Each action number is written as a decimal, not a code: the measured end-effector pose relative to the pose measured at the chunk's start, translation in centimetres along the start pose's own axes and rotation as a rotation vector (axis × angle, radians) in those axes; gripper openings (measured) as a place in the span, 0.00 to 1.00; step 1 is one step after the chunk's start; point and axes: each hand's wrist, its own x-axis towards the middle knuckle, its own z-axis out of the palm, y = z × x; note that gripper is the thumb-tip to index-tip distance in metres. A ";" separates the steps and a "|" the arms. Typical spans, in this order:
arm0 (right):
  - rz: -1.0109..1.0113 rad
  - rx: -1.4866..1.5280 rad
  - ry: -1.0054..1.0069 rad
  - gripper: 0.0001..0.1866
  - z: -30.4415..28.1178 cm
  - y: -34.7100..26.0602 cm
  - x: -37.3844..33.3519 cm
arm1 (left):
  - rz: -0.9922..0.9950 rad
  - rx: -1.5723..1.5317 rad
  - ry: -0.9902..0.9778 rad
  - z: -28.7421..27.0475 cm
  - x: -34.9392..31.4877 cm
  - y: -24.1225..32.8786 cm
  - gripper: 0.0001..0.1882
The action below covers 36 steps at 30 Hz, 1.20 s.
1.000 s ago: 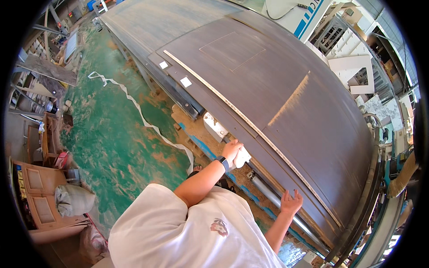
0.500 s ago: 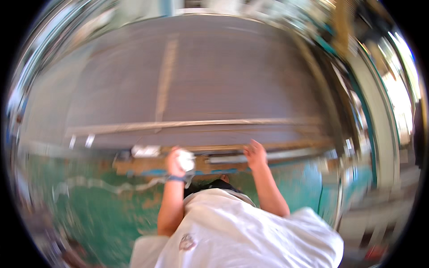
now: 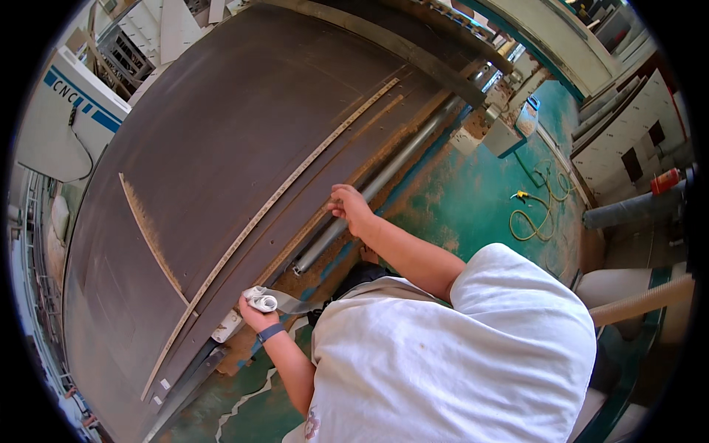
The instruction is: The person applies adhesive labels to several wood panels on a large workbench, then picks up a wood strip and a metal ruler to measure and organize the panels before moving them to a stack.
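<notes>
The left hand (image 3: pixel 257 316) is gripping a white rolled-up strip (image 3: pixel 261 300), its fingers wrapping around the left side of the bundle. The roll is sitting just beyond the near edge of the dark machine bed (image 3: pixel 244 125), beside a white bracket (image 3: pixel 227 325); whether it is touching the bed, the view is not making clear. Its coiled end is facing right and toward the person, so its short axis seems to be pointing that way. A loose, paler tail is running right from it toward the person's waist.

The right hand (image 3: pixel 351 210) is hovering well to the right, near the same edge, its fingers loosely bent and visibly holding nothing; I cannot tell whether the tips are resting on the bed. From those fingers the roll is lying leftward along the edge, the left hand being the nearer one by far.

Beneath the right wrist, a metal cylinder (image 3: pixel 384 177) is running parallel to the near edge. Farther in, a pale measuring strip (image 3: pixel 281 194) is stretching lengthwise along the bed, lying beyond both hands. A white ribbon (image 3: pixel 247 399) is trailing across the green floor (image 3: pixel 473 214) at the left; its link to the roll is not showing.
</notes>
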 end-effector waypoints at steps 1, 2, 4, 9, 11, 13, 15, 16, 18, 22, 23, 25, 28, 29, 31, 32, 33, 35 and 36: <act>-0.016 0.009 -0.022 0.21 -0.5 -0.4 0.6 | 0.008 0.000 0.010 0.3 0.2 -0.2 0.09; -0.031 0.016 -0.049 0.22 -0.6 -1.0 0.9 | 0.015 -0.004 0.013 1.0 0.1 -0.4 0.10; -0.017 0.045 -0.120 0.23 -0.8 -1.9 1.0 | 0.032 0.036 0.071 2.6 -0.3 -1.9 0.10; 0.095 0.010 -0.291 0.24 -2.8 -3.4 1.6 | -0.141 0.123 -0.013 6.6 -0.6 -6.8 0.11; 0.075 -0.071 -0.203 0.24 -3.9 -4.6 2.4 | -0.108 0.084 -0.014 7.9 -0.5 -7.6 0.11; 0.019 -0.120 -0.120 0.24 -4.9 -6.3 3.4 | -0.078 0.049 -0.020 8.9 -0.4 -8.2 0.11; -0.059 -0.134 -0.051 0.24 -5.5 -7.6 4.5 | -0.065 0.037 -0.002 9.5 -0.6 -8.4 0.11; -0.059 -0.106 -0.074 0.24 -5.7 -8.1 4.9 | -0.049 0.046 0.001 10.0 -0.7 -8.8 0.11; -0.057 -0.058 -0.125 0.24 -5.9 -9.2 5.4 | 0.014 0.082 0.011 10.9 -1.2 -10.0 0.10; 0.056 -0.135 -0.228 0.23 -7.8 -10.4 5.7 | -0.152 0.109 -0.015 13.4 -1.5 -13.4 0.10; -0.003 -0.283 -0.221 0.22 -8.6 -10.8 6.3 | -0.162 0.103 -0.024 14.2 -1.8 -14.2 0.09; -0.122 -0.580 -0.208 0.21 -10.3 -11.7 7.3 | -0.180 0.087 -0.037 15.8 -2.4 -15.5 0.09; -0.639 -1.054 -0.097 0.22 -13.1 -14.1 9.8 | -0.096 0.010 -0.061 16.5 -1.9 -15.9 0.09; -0.692 -1.173 -0.077 0.25 -13.8 -15.7 10.2 | -0.061 -0.005 -0.079 16.1 -1.8 -16.1 0.09; -0.765 -1.427 -0.043 0.30 -15.7 -18.9 11.7 | -0.043 -0.006 -0.066 16.6 -1.6 -17.3 0.09; -0.786 -1.563 -0.051 0.33 -16.3 -20.1 12.7 | -0.043 0.019 -0.056 17.2 -2.1 -17.8 0.09; -0.761 -1.675 -0.077 0.35 -16.8 -21.4 13.2 | -0.045 0.042 -0.045 17.9 -2.6 -18.3 0.09; -0.750 -1.883 -0.116 0.37 -18.7 -23.5 14.2 | -0.098 0.065 -0.078 19.2 -2.8 -20.3 0.08; -0.773 -1.982 -0.140 0.37 -19.7 -24.3 15.0 | -0.115 0.077 -0.053 20.0 -3.0 -21.2 0.08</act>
